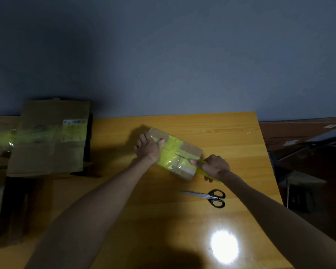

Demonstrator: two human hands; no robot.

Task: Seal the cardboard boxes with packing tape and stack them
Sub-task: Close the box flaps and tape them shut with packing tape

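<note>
A small box point(190, 150) lies near the middle of a yellow wooden table point(221, 133), set at a slant so that 1 end points to the far left and the other to the near right. Yellow tape point(171, 150) covers much of its top, with bare cardboard showing at both ends. The left hand point(148, 147) holds the far-left end: its fingers bend over the far edge and its thumb point(161, 141) lies flat on the taped top. The right hand point(214, 166) is at the box's near-right side, its fingers curled around a yellow strip point(213, 177) that runs out past the hand toward the near right. Its thumb point(193, 162) is stretched out and presses on the top of the box, by a dark seam line. Whether the strip is joined to the tape on the box cannot be told. Scissors point(211, 197) with 2 black loops lie flat on the table just beside the right forearm, blades together and pointing left, apart from the box. At the left edge of the table stands a large box point(47, 144), also crossed by yellow tape and bearing a white label point(74, 122) near its top right. A bright glare spot point(224, 246) sits on the near part of the table. A grey wall point(163, 55) rises behind.
</note>
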